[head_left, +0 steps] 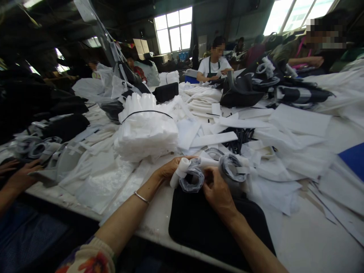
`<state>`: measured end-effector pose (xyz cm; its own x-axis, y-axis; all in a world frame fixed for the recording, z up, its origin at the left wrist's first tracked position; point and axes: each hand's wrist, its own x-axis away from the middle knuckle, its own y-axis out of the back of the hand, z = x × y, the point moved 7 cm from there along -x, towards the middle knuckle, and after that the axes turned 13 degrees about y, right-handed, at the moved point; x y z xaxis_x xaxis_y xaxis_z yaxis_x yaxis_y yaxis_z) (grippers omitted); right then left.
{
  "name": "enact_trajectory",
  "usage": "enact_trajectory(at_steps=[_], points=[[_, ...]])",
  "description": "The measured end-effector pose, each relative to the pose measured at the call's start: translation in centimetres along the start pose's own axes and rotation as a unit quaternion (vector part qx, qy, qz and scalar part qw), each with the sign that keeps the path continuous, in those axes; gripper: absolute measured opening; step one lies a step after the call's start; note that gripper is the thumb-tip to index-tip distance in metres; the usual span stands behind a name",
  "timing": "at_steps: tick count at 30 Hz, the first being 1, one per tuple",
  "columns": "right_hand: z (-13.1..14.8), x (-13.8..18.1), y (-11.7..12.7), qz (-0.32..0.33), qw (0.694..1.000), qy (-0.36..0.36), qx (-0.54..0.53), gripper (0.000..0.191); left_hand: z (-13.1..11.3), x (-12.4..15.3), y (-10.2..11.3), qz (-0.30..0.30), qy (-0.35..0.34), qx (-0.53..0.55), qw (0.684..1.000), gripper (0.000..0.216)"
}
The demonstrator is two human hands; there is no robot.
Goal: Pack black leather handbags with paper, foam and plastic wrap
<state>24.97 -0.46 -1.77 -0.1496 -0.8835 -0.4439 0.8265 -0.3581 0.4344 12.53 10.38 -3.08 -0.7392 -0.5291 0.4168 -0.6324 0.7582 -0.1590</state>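
A black padded panel (218,223) lies flat at the table's front edge. On its far edge rests a clear-plastic-wrapped roll (192,182), ring-shaped at its near end, with a small white foam roll (179,172) against its left side. My left hand (172,168) is closed around these from the left and behind, its fingertips partly hidden. Close to the roll's right side, my right hand (217,189) is curled with thumb and fingers together; what they pinch is hidden. Just beyond it stands a second plastic-wrapped roll (231,167).
A banded stack of white foam sheets (146,131) stands behind my left hand. Loose white sheets (301,119) and black straps (240,138) cover the table. A co-worker's hands (21,178) are at far left; another person (214,64) sits across. A blue piece (354,161) lies right.
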Motion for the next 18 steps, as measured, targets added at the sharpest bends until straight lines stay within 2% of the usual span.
enact_trajectory(at_steps=[2,4,6,7,10,13,16,18], points=[[-0.4,0.2,0.3,-0.047,0.999,-0.022,0.009,0.05,0.4,0.0,0.3,0.0,-0.001,0.001,1.0,0.071],[-0.5,0.3,0.3,-0.051,0.998,-0.034,0.016,0.069,0.6,0.1,0.5,0.012,0.011,-0.027,1.0,0.085],[-0.5,0.1,0.2,-0.038,0.998,-0.038,0.03,0.074,0.4,0.1,0.6,0.025,0.015,-0.069,0.997,0.088],[-0.5,0.0,0.2,-0.035,0.998,-0.038,0.037,0.07,0.1,0.1,0.7,0.031,0.009,-0.089,0.996,0.086],[-0.4,-0.2,0.3,-0.025,0.998,-0.019,0.054,0.042,-0.7,0.0,0.5,0.036,-0.023,-0.114,0.993,0.088],[-0.2,-0.3,-0.3,0.023,0.997,0.004,0.067,0.032,-0.6,-0.5,0.2,0.031,-0.031,-0.098,0.994,0.099],[-0.4,-0.1,-1.2,0.098,0.99,0.004,0.106,0.028,-0.5,-0.9,0.2,-0.019,-0.045,-0.085,0.995,0.081],[-0.5,0.0,-1.3,0.124,0.984,-0.002,0.125,0.025,-0.9,-1.0,0.2,-0.055,-0.066,-0.097,0.992,0.068]])
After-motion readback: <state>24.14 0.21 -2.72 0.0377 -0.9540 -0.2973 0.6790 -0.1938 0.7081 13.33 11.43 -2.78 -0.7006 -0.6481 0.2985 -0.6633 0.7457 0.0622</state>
